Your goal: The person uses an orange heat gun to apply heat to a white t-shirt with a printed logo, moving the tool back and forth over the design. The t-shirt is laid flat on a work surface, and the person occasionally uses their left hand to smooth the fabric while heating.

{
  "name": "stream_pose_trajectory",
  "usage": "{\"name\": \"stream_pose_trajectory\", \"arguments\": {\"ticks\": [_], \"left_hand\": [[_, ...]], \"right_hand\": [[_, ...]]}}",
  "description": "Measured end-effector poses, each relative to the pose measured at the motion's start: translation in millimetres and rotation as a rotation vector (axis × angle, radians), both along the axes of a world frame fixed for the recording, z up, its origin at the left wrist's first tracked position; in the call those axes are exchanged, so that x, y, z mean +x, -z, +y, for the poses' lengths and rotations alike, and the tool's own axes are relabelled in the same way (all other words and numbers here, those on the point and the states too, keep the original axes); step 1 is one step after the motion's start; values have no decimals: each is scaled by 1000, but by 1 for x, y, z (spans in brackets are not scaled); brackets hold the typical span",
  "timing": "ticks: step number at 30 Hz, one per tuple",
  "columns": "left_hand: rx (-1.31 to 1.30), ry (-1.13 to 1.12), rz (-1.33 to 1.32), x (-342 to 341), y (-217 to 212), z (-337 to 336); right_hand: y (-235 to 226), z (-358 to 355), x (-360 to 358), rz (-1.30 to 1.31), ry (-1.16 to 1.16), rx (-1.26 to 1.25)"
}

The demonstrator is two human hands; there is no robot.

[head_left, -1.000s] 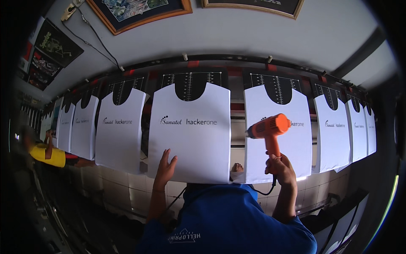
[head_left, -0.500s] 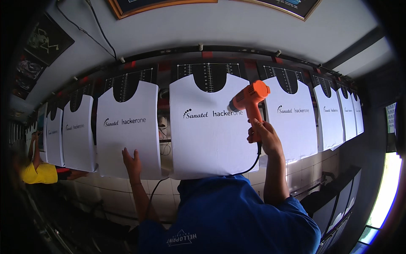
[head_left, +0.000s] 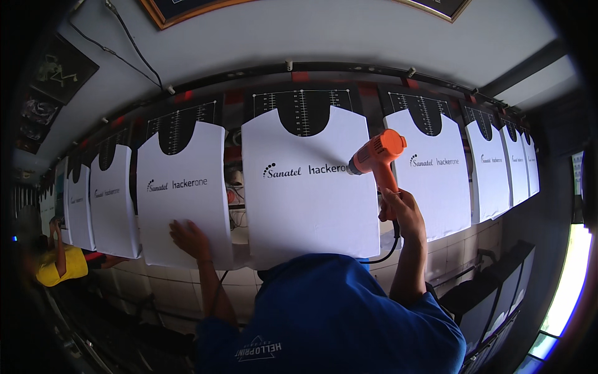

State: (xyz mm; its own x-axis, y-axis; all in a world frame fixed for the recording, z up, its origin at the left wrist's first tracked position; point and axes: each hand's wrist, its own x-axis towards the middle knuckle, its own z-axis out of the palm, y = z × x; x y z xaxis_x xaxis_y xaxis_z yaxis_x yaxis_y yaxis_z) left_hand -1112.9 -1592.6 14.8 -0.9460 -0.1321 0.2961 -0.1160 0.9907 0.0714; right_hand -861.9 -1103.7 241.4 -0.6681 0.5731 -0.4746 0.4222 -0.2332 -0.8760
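A row of white T-shirts hangs on black boards along the wall. My right hand (head_left: 402,210) grips the handle of an orange heat gun (head_left: 375,156). Its nozzle points left at the black printed lettering on the middle T-shirt (head_left: 311,206), close to the fabric. The gun's black cord (head_left: 391,246) drops from my fist. My left hand (head_left: 190,240) lies flat, fingers spread, on the lower hem of the neighbouring T-shirt (head_left: 184,212) to the left. My blue shirt (head_left: 330,318) fills the lower middle of the view.
More printed white T-shirts continue to the right (head_left: 433,181) and to the left (head_left: 112,199). A person in a yellow top (head_left: 59,265) stands at the far left. Framed pictures hang above the rail (head_left: 187,9). A bright window (head_left: 570,287) is at the lower right.
The heat gun has moved from the shirt on the right onto the middle shirt's lettering. My left hand has shifted from the middle shirt's hem to the shirt on its left.
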Motion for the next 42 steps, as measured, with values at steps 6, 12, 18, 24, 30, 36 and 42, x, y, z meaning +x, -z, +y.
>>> {"name": "stream_pose_trajectory", "arguments": {"ticks": [6, 12, 18, 24, 30, 36, 42], "left_hand": [[22, 6, 10, -2, -5, 4], [71, 2, 13, -3, -5, 4], [79, -23, -10, -3, -9, 6], [89, -18, -5, -2, -12, 9], [79, -32, 10, -2, -12, 8], [88, -27, 1, -4, -13, 9], [90, -24, 18, -5, -13, 8]], "right_hand": [[1, 8, 2, 10, -30, -15], [6, 8, 1, 20, -2, -12], [8, 10, 2, 18, -35, -27], [7, 8, 7, 9, -19, -32], [0, 6, 10, -8, -3, -48], [-3, 4, 8, -12, -23, -52], [5, 7, 5, 19, -32, -84]]}}
